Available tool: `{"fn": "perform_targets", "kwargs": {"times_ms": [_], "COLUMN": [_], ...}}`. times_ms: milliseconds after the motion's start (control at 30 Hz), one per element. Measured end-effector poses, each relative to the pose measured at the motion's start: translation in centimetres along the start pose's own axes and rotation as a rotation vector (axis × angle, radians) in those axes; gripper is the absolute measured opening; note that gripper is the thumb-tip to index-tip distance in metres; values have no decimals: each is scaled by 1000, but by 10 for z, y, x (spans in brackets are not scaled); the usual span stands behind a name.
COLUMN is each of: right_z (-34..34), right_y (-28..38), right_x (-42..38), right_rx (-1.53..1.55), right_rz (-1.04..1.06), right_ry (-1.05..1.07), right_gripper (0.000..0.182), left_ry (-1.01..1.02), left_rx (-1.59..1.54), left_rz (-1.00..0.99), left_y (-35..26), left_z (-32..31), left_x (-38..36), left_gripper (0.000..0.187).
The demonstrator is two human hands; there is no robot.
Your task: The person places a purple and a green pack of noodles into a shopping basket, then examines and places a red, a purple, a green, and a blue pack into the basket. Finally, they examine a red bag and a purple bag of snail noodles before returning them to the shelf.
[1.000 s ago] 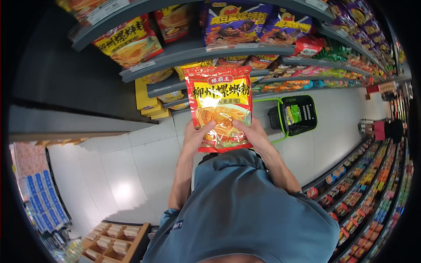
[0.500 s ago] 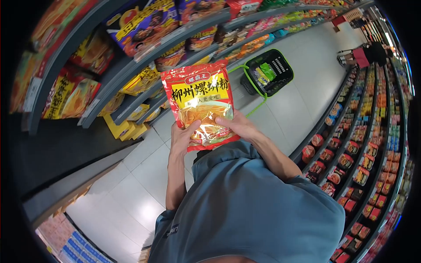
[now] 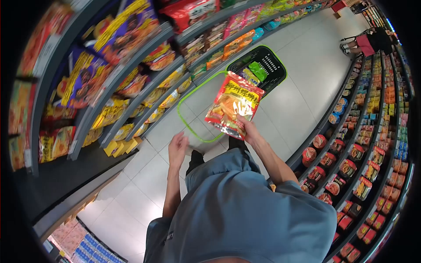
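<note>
A red and yellow packet of instant rice noodles is tilted in front of me. Its lower right corner is gripped by my right hand, thumb on the front. My left hand is off the packet, to its lower left, empty with loosely bent fingers apart. Just beyond the packet stands a black shopping basket with a lime-green rim, partly covered by the packet's top. Inside lie green and yellow packages. The basket's long green handle reaches toward me over the floor.
Shelves of bagged noodles run along my left, with yellow boxes at the bottom. Cup and bowl noodles line the shelves on my right. Farther down the tiled aisle stands another person.
My left hand has let go of the packet and moved down and left. My right hand has carried the packet rightward, toward the basket, tilting it. The basket handle shows more fully.
</note>
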State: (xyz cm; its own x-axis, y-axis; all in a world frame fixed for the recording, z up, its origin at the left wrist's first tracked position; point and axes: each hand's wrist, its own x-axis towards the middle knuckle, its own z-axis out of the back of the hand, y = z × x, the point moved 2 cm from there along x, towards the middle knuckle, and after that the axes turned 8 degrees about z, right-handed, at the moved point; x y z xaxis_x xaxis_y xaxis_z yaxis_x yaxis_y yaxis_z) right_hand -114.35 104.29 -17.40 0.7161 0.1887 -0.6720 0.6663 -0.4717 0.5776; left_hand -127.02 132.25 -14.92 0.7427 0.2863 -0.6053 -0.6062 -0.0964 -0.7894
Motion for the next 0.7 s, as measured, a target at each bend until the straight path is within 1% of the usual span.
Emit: {"fn": "perform_targets", "kwargs": {"times_ms": [67, 100, 133, 167, 200, 233, 267, 300, 333, 367, 433, 467, 500, 567, 633, 667, 700], "right_z": [65, 96, 131, 163, 190, 209, 226, 240, 281, 290, 311, 321, 332, 343, 310, 308, 325], "right_y": [16, 24, 29, 34, 39, 44, 53, 60, 40, 47, 52, 54, 54, 54, 97, 97, 81], "right_x": [63, 102, 141, 181, 219, 247, 280, 311, 365, 391, 434, 457, 478, 503, 473, 471, 484], "right_rx": [166, 175, 211, 246, 268, 273, 207, 136, 142, 148, 17, -32, -81, -69, -122, -333, -409], "right_rz": [2, -1, -12, -24, 7, -8, 19, 41, 166, 158, 184, 169, 155, 282, 43, 3, -31], "right_ry": [-108, -102, -139, -171, -169, -162, -291, -419, -390, -378, -533, -564, -595, -475, -440, -425, -495], "right_gripper": [40, 40, 39, 39, 40, 40, 38, 35, 37, 37, 41, 42, 44, 49, 56, 60, 50], "left_ry": [-50, -86, -148, -174, -183, -220, -236, -279, -264, -293, -312, -352, -352, -457, -483, -488, -419], "left_rx": [102, 98, 163, 315, 311, 322, 494, 295, 420, 423, 360, 300, 294, 261, 212, 131, 115], "left_rz": [78, 152, 192, 228, 341, 416, 338, 570, 623, 772, 958, 1020, 1021, 1087, 1080, 1115, 1040], "left_y": [49, 76, 87, 119, 135, 151, 155, 166, 175, 192, 181, 180, 174, 167, 148, 157, 142], "left_z": [-20, -28, -39, -40, -43, -44, -47, -49, -45, -39, -42, -42, -42, -48, -66, -65, -77], "left_x": [1, -3, -14, -23, -35, -52, -67, -88, -105, -121, -149, -161, -169, -175, -170, -172, -165], "left_gripper": [38, 36, 36, 34, 35, 37, 37, 35, 35, 35, 31, 29, 28, 25, 24, 23, 26]}}
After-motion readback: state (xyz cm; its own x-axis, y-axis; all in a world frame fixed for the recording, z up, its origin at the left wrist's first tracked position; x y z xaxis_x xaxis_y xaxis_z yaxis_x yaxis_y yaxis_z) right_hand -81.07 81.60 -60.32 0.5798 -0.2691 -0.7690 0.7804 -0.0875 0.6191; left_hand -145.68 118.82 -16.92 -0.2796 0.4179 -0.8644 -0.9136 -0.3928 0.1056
